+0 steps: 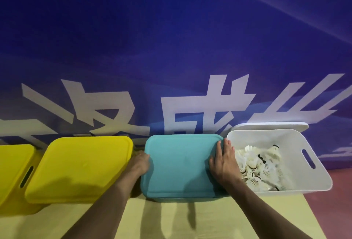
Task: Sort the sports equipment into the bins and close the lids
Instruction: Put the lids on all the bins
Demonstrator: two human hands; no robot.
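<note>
Dim, bluish light; arm shadows fall forward on the desk [171,219]. Wide-angle bending curves the edges, and the picture is slightly soft throughout.

Bkgd: blue-violet banner [171,29] fills upper field, w/ large white characters [205,109] along its lower part, cut off at bottom. Foreground: pale wooden tabletop [171,219], shadows cast across it. Lower right: reddish floor [339,210] beyond table edge.
</note>
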